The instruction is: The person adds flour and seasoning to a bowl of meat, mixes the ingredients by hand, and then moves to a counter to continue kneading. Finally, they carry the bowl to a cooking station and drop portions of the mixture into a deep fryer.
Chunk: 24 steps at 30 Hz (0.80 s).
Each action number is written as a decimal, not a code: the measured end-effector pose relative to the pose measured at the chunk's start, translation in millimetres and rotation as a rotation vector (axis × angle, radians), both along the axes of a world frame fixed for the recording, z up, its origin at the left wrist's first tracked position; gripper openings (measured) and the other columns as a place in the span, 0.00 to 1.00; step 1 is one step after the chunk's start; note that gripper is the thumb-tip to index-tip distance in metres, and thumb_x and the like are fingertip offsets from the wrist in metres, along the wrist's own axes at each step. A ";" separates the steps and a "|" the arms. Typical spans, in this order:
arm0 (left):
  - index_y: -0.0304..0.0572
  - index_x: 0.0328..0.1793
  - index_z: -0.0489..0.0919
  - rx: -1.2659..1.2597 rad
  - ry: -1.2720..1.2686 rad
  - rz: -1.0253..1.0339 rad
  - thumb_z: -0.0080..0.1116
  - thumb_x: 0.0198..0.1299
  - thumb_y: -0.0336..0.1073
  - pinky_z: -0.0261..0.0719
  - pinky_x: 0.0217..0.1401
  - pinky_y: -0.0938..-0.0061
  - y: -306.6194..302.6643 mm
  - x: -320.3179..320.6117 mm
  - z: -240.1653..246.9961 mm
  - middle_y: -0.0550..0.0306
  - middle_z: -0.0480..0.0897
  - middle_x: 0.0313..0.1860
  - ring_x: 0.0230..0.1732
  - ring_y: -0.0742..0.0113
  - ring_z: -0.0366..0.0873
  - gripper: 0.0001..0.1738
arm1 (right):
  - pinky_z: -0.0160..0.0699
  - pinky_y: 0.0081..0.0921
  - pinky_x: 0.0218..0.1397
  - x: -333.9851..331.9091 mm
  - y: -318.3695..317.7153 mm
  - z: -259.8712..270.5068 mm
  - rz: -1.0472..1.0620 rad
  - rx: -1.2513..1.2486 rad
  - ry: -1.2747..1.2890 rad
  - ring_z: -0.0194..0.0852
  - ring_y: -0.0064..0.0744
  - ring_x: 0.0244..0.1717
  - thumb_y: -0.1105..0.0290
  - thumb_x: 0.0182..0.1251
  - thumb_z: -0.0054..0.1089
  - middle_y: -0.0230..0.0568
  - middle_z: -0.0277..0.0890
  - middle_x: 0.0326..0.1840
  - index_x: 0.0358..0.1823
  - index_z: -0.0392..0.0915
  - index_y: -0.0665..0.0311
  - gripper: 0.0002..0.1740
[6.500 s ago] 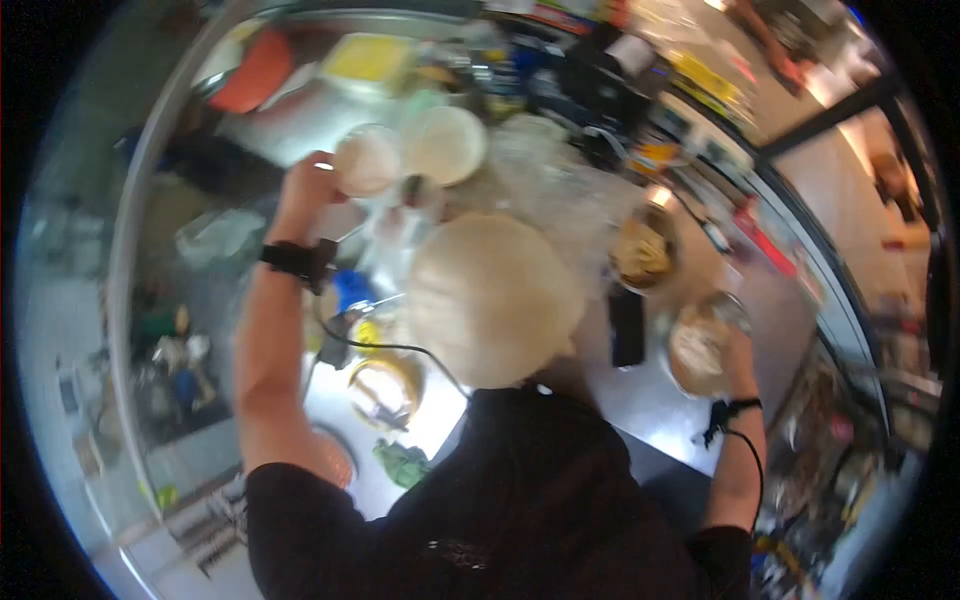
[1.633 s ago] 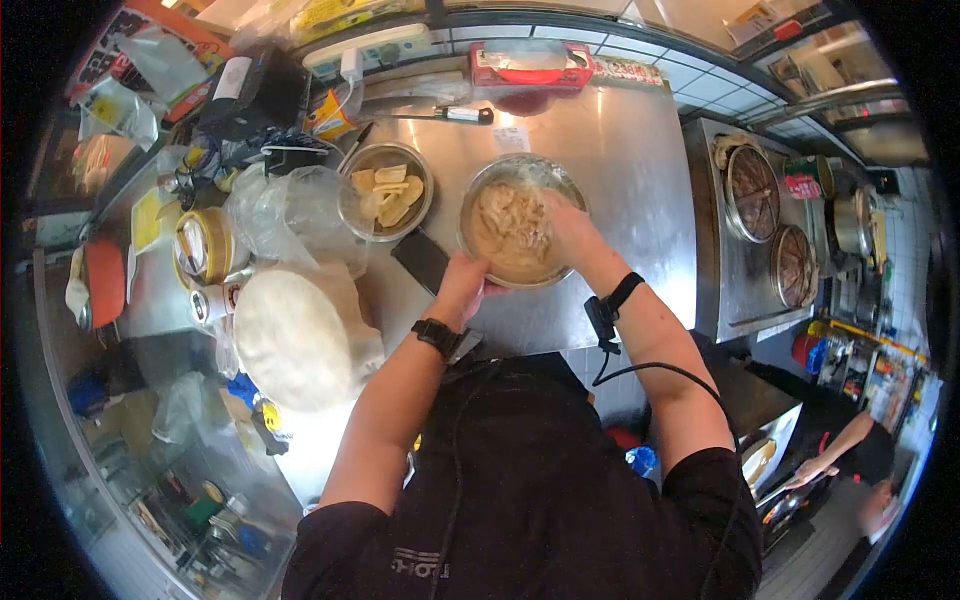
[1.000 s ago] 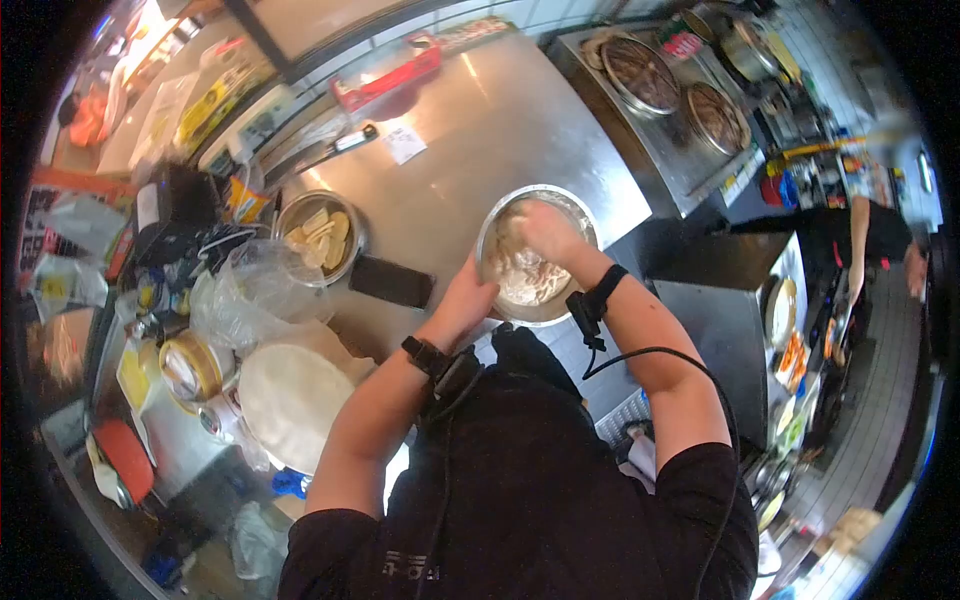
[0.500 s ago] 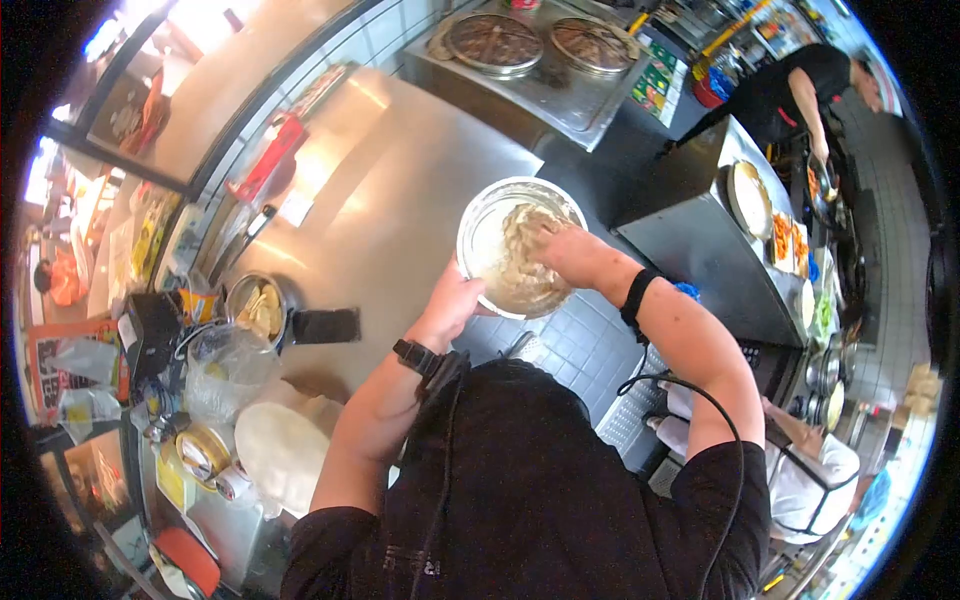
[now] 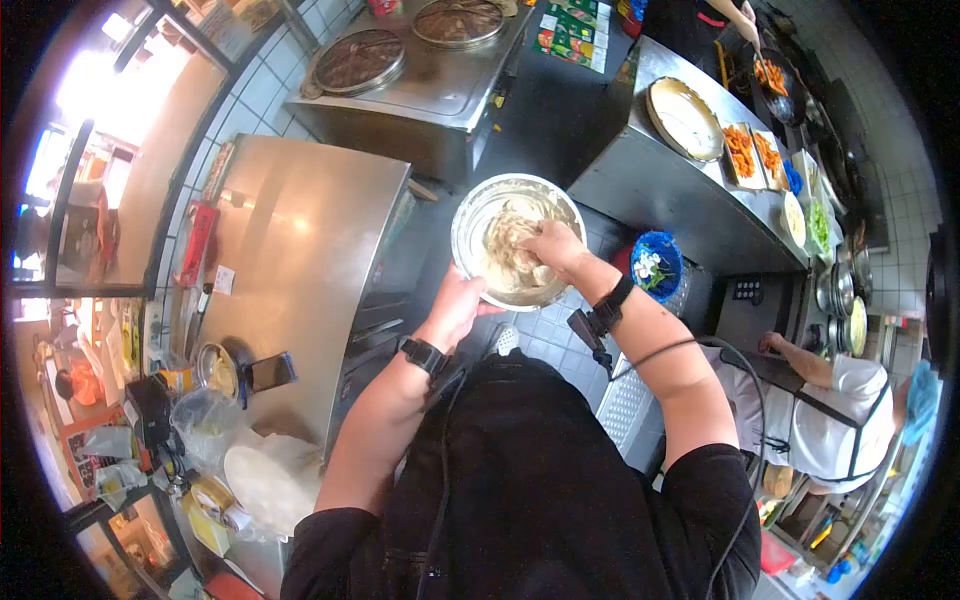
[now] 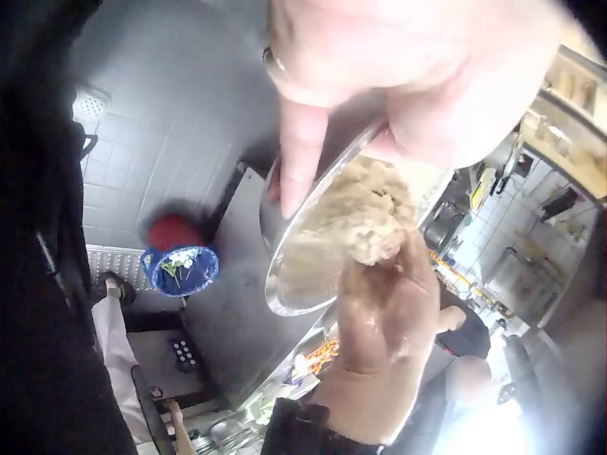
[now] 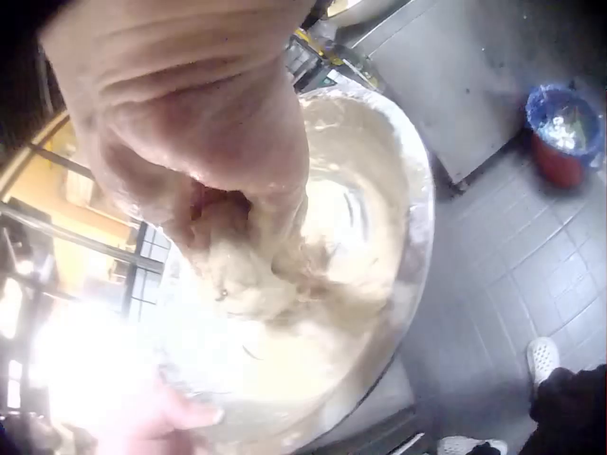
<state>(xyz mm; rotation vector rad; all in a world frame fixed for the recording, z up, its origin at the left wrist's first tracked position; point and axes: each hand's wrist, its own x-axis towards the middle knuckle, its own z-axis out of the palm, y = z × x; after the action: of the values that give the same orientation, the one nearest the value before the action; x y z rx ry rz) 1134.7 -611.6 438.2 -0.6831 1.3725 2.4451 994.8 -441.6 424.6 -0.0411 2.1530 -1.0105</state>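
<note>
My left hand (image 5: 458, 305) grips the near left rim of a round metal bowl (image 5: 466, 218), thumb on the inside and fingers beneath. In the left wrist view the bowl (image 6: 285, 284) appears steeply tilted. Inside it lies a pale, wet, batter-coated mixture (image 5: 508, 238) of soft pieces. Reaching in from the right, my right hand (image 5: 558, 250) has its fingers curled into this mixture. The right wrist view shows the fingers of my right hand (image 7: 209, 123) closed round a sticky lump, their tips hidden in batter. Batter smears the bowl's inner wall.
A steel table (image 5: 290, 230) stands left, with a phone (image 5: 272, 371) and a bowl of pale slices (image 5: 216, 370). Ahead is a steel counter (image 5: 620, 165) with trays of orange food (image 5: 740, 152). A blue-lined bin (image 5: 656, 268) stands right. Two other people work nearby.
Earlier my left hand held a white tub, the bowl standing on the table. Since then both hands took the bowl, lifted it off and carried it over the floor as the body turned right.
</note>
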 end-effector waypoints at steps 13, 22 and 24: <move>0.48 0.78 0.59 -0.005 -0.019 -0.182 0.45 0.67 0.20 0.93 0.46 0.59 47.5 -75.2 -0.4 0.45 0.79 0.64 0.53 0.52 0.87 0.33 | 0.81 0.45 0.58 -53.9 69.4 16.6 0.843 0.521 0.416 0.85 0.52 0.48 0.67 0.62 0.56 0.54 0.85 0.45 0.45 0.86 0.65 0.15; 0.43 0.75 0.60 -0.029 -0.023 -0.289 0.42 0.64 0.18 0.94 0.42 0.61 29.3 -184.2 -4.1 0.41 0.78 0.65 0.52 0.52 0.87 0.32 | 0.74 0.38 0.68 -101.7 61.7 27.7 0.762 0.329 0.449 0.77 0.44 0.65 0.58 0.69 0.58 0.49 0.82 0.58 0.50 0.86 0.61 0.18; 0.43 0.75 0.61 -0.052 -0.027 -0.295 0.42 0.64 0.18 0.95 0.42 0.61 30.3 -200.4 -2.0 0.41 0.78 0.64 0.52 0.52 0.87 0.32 | 0.75 0.37 0.69 -140.9 73.7 -0.9 0.796 0.581 0.265 0.74 0.41 0.70 0.56 0.67 0.60 0.47 0.80 0.63 0.55 0.84 0.61 0.22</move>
<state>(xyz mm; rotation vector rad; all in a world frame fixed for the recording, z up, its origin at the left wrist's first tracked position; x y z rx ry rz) 934.3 -581.4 436.2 -0.4830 1.4181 2.1699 854.0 -367.9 423.6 -0.7193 2.2645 0.0858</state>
